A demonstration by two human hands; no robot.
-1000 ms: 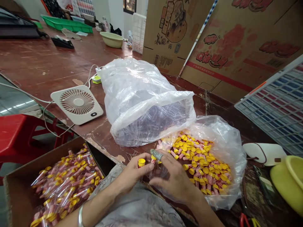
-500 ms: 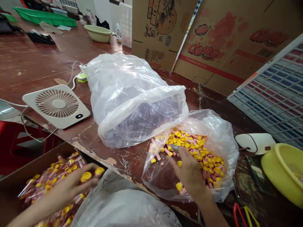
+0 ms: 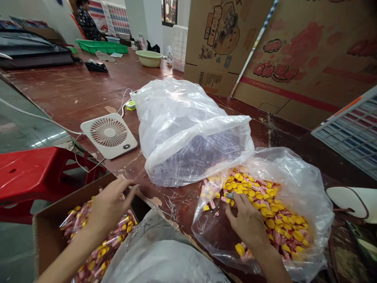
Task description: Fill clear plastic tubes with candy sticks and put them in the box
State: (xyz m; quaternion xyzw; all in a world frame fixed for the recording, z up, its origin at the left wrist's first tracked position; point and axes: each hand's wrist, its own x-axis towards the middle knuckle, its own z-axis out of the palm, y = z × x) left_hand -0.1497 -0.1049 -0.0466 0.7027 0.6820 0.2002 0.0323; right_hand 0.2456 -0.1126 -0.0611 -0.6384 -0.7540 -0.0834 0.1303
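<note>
My left hand (image 3: 110, 204) hovers over a cardboard box (image 3: 47, 232) at my lower left that holds several clear tubes with yellow caps (image 3: 100, 251); its fingers are spread and hold nothing. My right hand (image 3: 247, 222) reaches into a clear plastic bag (image 3: 306, 188) full of yellow caps and pink candy rolls (image 3: 273, 208), its fingers pinched at the pile; what they grip I cannot make out. A bigger clear bag (image 3: 182, 122) of empty clear tubes lies just behind.
A white desk fan (image 3: 108, 135) with its cable lies left of the bags on the red-brown table (image 3: 73, 90). Cardboard boxes (image 3: 282, 51) stand behind. A red stool (image 3: 26, 173) stands at left, a white grid tray (image 3: 350, 129) at right. A person sits far back.
My left hand carried a yellow-capped tube from beside the right hand to the box and let it go. My right hand moved into the bag of caps and candies.
</note>
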